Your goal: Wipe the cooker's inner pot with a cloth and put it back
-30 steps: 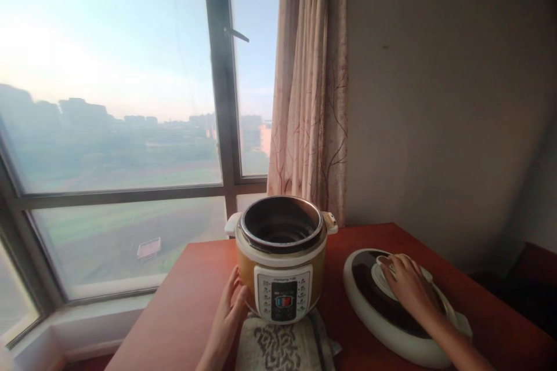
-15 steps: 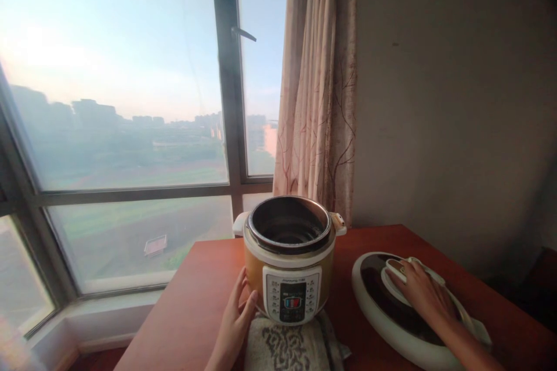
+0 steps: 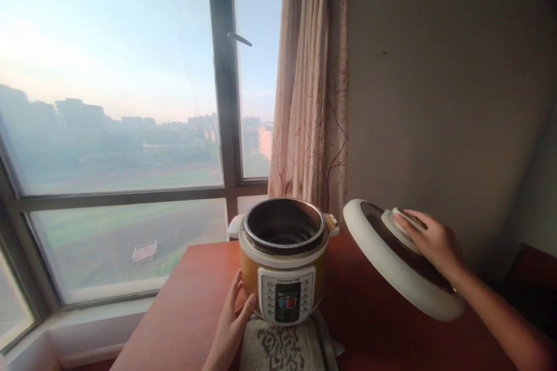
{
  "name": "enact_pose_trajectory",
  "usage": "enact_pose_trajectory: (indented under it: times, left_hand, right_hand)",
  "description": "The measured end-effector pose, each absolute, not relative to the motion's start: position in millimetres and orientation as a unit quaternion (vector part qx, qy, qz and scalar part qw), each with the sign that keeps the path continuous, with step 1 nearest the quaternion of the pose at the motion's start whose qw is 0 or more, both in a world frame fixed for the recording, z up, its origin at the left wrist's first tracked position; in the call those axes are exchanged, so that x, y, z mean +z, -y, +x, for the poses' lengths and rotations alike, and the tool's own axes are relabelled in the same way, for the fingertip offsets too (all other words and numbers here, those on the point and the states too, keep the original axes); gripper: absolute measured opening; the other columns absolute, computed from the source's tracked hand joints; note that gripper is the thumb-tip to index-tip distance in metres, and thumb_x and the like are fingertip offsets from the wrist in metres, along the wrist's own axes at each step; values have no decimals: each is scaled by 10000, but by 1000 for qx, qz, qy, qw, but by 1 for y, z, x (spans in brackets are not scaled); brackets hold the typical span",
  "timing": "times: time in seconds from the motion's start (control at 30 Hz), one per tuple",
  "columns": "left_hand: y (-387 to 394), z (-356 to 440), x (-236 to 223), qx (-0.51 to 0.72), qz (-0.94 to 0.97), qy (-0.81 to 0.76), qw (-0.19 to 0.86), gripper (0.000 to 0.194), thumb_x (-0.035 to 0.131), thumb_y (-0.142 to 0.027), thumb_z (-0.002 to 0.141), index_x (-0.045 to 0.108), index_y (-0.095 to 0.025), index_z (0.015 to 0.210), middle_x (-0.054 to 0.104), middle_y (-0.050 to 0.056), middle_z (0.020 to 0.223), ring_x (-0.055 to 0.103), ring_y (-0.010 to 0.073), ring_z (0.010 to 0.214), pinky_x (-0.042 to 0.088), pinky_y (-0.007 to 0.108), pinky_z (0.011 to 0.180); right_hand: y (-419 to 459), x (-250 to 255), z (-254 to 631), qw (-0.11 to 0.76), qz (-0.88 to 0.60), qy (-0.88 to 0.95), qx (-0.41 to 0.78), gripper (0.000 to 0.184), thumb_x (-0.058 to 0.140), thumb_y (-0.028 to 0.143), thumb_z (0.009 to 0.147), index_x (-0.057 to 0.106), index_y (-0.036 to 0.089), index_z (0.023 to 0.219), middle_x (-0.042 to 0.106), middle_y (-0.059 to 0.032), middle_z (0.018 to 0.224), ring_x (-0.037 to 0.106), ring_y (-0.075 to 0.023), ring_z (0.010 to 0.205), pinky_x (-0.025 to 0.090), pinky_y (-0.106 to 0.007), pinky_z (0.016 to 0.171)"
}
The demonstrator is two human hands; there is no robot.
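A gold and white electric pressure cooker (image 3: 248,266) stands upright with its dark inner pot (image 3: 285,223) exposed at the top. My left hand (image 3: 230,322) rests against the cooker's lower left side, fingers and thumb spread. To the right, my right hand (image 3: 435,240) grips the knob of the white and dark brown lid (image 3: 387,261). The lid hangs above the table, tilted down to the right, apart from the cooker. Part of the knob is hidden by my fingers.
The cooker sits on a red-brown table (image 3: 174,313), with a patterned grey cloth (image 3: 282,348) at its front. Behind are a large window (image 3: 117,145), a beige curtain (image 3: 304,98) and a wall (image 3: 435,98).
My right hand has raised the lid off the table and tilted it. My left hand has stayed at the cooker's side. The view has shifted slightly.
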State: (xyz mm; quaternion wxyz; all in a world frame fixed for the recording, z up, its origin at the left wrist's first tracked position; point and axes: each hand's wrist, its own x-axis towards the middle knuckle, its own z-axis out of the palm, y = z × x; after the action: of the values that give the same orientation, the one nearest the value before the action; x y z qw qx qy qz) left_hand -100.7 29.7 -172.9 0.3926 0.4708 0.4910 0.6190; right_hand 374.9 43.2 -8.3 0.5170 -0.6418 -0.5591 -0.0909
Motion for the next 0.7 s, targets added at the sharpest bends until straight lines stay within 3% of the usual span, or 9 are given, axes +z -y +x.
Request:
enact_pose_trajectory:
  times: [0.13,0.27,0.47,0.7]
  left_hand:
    - [-32,-101,-177,609,486,-484,398,903,717,-609,741,427,-197,1490,446,153,1549,351,379,1449,518,457,1029]
    - [-35,-102,-186,612,490,-483,390,870,707,-598,759,430,-209,1487,436,135,1558,347,370,1453,539,432,1006]
    - [-41,-105,-201,611,509,-473,379,819,682,-561,803,399,-227,1495,432,123,1558,354,342,1454,577,396,942]
    - [-42,-104,-204,610,510,-475,377,829,672,-578,799,399,-228,1499,483,135,1518,405,361,1421,571,423,950]
  right_hand:
    - [-50,61,308,555,-530,625,-139,538,550,687,841,720,195,980,743,-115,1028,697,-273,961,523,-361,843]
    - [-71,94,243,535,-450,700,-143,530,551,658,869,725,175,999,736,-107,977,695,-254,905,516,-351,823]
    - [-108,107,167,478,-397,773,-130,521,560,635,888,729,165,1033,733,-96,967,689,-230,910,501,-308,832]
    - [-130,101,120,338,-481,796,-146,525,530,677,893,713,222,1080,713,-75,1093,670,-227,1015,473,-281,832]
